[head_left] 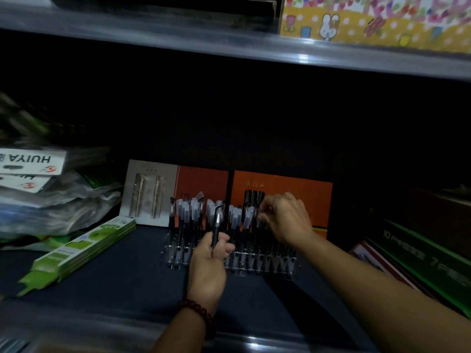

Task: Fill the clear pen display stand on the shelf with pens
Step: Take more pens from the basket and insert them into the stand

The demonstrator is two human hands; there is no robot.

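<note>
A clear pen display stand (pixel 254 263) sits on the dark shelf, with several black pens with clear caps (pixel 188 215) standing upright in it. My left hand (pixel 209 266) is in front of the stand, closed around one black pen (pixel 217 230) held upright. My right hand (pixel 285 220) reaches over the right end of the stand, fingertips pinched at the cap of a pen there. A beaded bracelet is on my left wrist.
Orange boxes (pixel 283 189) and a grey pen gift box (pixel 150 192) lean behind the stand. Green flat packs (pixel 81 250) lie to the left, below plastic bags and white labelled boxes (pixel 30 161). Dark green boxes (pixel 420 258) stack on the right. Another shelf (pixel 229 44) runs overhead.
</note>
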